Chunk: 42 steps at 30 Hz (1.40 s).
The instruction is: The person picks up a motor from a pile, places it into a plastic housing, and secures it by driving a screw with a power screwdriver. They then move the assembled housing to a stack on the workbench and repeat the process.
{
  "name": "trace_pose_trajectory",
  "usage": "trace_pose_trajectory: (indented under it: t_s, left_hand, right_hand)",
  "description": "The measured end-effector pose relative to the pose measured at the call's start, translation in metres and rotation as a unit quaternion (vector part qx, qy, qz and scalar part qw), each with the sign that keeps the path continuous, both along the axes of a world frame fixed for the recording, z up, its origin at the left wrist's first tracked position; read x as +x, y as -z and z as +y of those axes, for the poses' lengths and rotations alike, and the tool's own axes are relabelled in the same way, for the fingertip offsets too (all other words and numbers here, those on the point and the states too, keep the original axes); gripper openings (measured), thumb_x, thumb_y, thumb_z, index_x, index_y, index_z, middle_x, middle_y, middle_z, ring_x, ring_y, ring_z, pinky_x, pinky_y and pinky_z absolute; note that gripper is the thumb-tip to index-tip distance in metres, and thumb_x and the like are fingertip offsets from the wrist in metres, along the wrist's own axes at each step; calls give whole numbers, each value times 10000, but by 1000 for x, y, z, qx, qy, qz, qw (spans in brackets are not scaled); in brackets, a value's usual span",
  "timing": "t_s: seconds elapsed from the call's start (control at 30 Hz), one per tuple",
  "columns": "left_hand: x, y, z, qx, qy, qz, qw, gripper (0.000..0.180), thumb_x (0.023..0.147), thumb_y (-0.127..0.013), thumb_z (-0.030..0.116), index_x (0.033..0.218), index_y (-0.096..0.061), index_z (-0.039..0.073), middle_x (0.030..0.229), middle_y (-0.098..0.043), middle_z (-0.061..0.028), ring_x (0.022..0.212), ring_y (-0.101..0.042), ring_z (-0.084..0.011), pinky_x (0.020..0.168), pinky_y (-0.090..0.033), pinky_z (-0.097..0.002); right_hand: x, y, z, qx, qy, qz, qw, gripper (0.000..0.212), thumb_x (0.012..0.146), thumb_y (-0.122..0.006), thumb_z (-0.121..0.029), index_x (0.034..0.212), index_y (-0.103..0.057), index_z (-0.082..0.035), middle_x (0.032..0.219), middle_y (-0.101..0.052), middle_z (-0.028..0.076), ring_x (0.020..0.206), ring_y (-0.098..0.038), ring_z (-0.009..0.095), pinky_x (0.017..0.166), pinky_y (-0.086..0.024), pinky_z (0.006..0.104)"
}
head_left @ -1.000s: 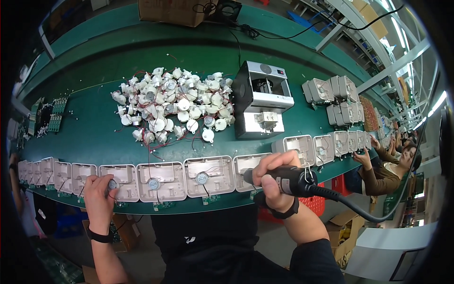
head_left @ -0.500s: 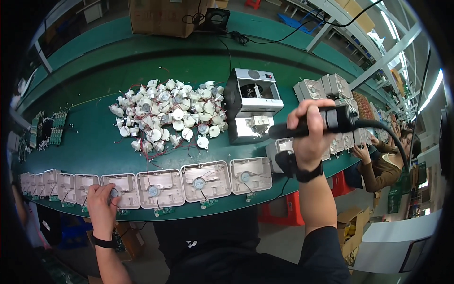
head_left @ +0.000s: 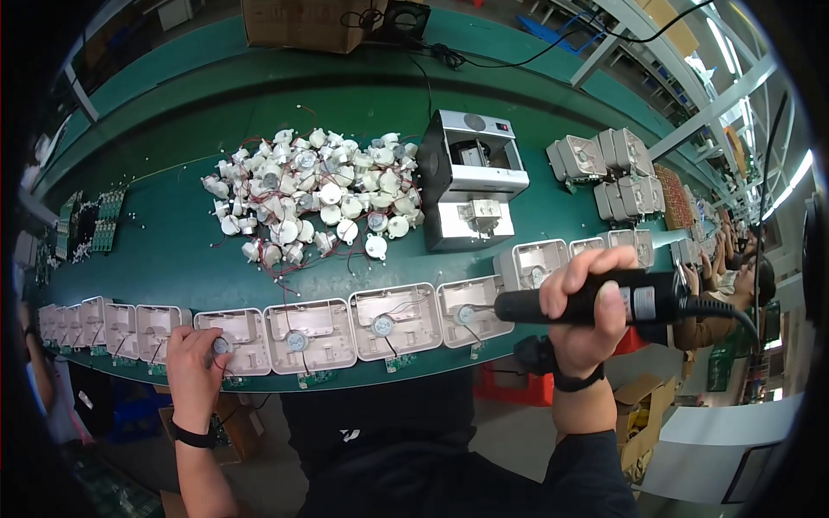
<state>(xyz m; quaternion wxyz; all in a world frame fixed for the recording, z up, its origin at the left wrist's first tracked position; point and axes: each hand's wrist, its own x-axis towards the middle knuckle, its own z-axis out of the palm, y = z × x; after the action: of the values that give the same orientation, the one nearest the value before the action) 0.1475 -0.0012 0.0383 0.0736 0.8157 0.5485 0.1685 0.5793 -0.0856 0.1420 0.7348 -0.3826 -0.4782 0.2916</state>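
Pinching grey disc (head_left: 221, 345) with left grip (head_left: 192, 367) at 8 o'clock; grasping black driver (head_left: 527, 306) with right grip (head_left: 587, 341) at 4 o'clock.
Best kept square to second disc (head_left: 465, 314), in pale housing (head_left: 453, 296) at 5 o'clock, pressing lightly. Lowered near it now, versus lifted toward 2 o'clock half a second ago.

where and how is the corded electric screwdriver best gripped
Probably around the middle of its thick black barrel, coming from the near side, as the right hand does: the tool lies roughly level, nose pointing left, cord leaving the right end, so the barrel between suits a full wrap.
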Motion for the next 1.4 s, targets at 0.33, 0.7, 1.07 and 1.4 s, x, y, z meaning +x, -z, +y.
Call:
trace_pose_trajectory:
  t_s: [0.33,0.7,1.07,1.4]
  left_hand:
    - [2,-2,0,-6,-3,6,1000,441,607,-816,7,1035,-713,40,962,-699,-101,982,-584,-324,856,-502,-419]
    - [-1,2,-2,4,-10,-17,1000,425,617,-817,7,1028,-715,42,972,-711,-88,971,-592,-314,855,-502,-417]
    - [-1,-2,-1,-6,-4,-14,1000,426,618,-812,2,1031,-713,43,968,-711,-88,957,-591,-314,844,-503,-416]
    - [2,-1,1,3,1,-24,1000,444,604,-814,3,1033,-710,46,961,-703,-93,960,-585,-325,843,-502,-421]
  right_hand:
    - [-57,40,3,-10,-143,-23,989,385,900,-721,-164,1111,-413,-73,941,-563,125,685,-566,179,626,-517,344]
    - [-73,63,19,-65,-168,-100,979,349,899,-687,-85,1120,-418,-68,968,-570,132,726,-571,171,679,-523,348]
    - [-78,59,22,-60,-130,-42,989,388,791,-775,-2,1070,-506,-21,882,-675,119,748,-658,136,686,-550,284]
    - [-77,75,28,-64,-141,-145,977,347,891,-688,-70,1099,-410,-66,937,-573,133,720,-573,158,656,-527,324]
